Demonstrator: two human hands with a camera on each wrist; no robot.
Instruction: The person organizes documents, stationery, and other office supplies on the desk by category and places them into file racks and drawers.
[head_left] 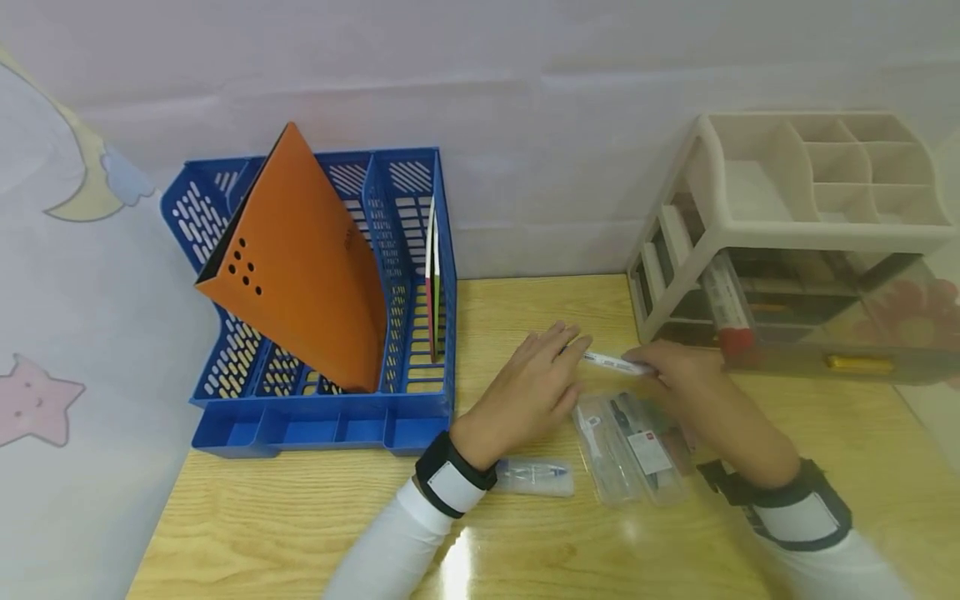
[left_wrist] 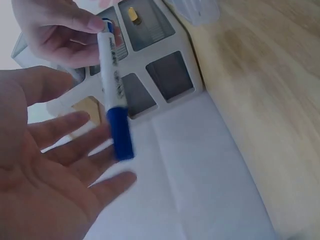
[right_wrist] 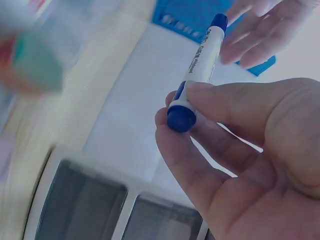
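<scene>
Right hand (head_left: 686,375) pinches a white whiteboard marker (head_left: 611,362) between thumb and fingers, close to one blue end. Marker is above the wood-grain table (head_left: 300,525), between the two hands, its blue cap directed toward left hand (head_left: 528,379). Left fingers extended and spread, palm not wrapped round the marker; cannot tell whether a fingertip touches the cap. Hands are apart, bridged by the marker.

Nearer the person than the marker: a clear plastic case (head_left: 609,475) containing a dark tool and a white label; beside the left wrist, a small transparent pouch (head_left: 534,477) with a blue-tipped item.

Right side: off-white drawer organizer (head_left: 832,232), a transparent drawer pulled out, red-ended packet (head_left: 726,300) inside. Left side: blue file rack (head_left: 322,406) holding a tilted orange folder (head_left: 307,275).
</scene>
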